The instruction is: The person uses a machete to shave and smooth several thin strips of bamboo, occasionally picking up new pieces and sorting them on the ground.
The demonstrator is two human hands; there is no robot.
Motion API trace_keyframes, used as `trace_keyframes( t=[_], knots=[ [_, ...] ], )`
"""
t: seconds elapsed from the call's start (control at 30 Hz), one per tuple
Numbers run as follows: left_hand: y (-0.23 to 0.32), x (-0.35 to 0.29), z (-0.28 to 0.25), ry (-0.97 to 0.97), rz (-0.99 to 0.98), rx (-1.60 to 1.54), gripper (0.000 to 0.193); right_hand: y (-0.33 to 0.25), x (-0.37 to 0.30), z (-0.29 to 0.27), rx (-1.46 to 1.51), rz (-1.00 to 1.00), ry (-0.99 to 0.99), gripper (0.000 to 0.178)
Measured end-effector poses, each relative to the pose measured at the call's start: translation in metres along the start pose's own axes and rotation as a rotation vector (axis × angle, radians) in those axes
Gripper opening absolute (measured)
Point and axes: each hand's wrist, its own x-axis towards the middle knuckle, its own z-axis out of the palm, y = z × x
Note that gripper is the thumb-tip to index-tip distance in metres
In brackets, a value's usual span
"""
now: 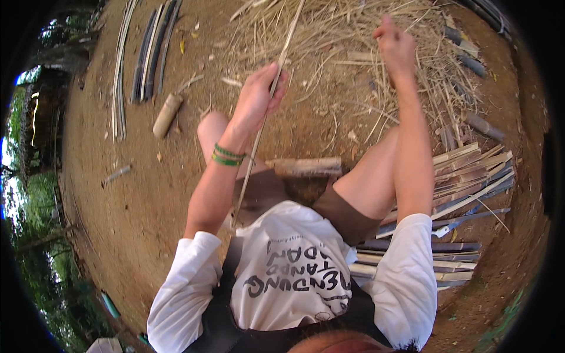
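A long, thin bamboo strip (289, 36) runs from the top edge down past my left knee to my lap. My left hand (259, 94) is closed around it near the middle, with green bands on that wrist. Farther right and ahead, my right hand (397, 50) is raised over a heap of pale bamboo shavings (329, 35). Its fingers are drawn together with one pointing up; whether something thin lies between them is too small to tell. The two hands are well apart.
Split bamboo slats (465, 176) lie in bundles by my right thigh, a small blue-and-white object (444, 229) among them. Between my legs is a wooden piece (303, 166). A short bamboo tube (168, 116) and long dark strips (154, 53) lie on bare earth at left.
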Motion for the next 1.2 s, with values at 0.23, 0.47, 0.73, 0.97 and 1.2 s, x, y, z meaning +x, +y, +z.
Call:
trace_keyframes(
  t=[0.23, 0.47, 0.73, 0.97, 1.2],
  knots=[
    [0.024, 0.013, 0.004, -0.178, -0.012, -0.072, 0.033, -0.023, -0.016, 0.027, -0.156, -0.101, -0.295, 0.076],
    [0.031, 0.020, 0.008, 0.000, 0.160, 0.176, 0.027, -0.048, -0.048, 0.049, -0.364, -0.498, -0.317, 0.066],
    [0.027, 0.009, 0.006, -0.018, 0.144, 0.102, 0.027, -0.056, -0.048, 0.043, -0.411, -0.524, -0.293, 0.064],
    [0.024, -0.008, -0.001, -0.042, 0.056, 0.067, 0.026, -0.052, -0.050, 0.047, -0.484, -0.636, -0.263, 0.066],
    [0.024, -0.026, -0.007, -0.025, -0.011, -0.006, 0.024, -0.053, -0.053, 0.054, -0.465, -0.641, -0.326, 0.067]
  ],
)
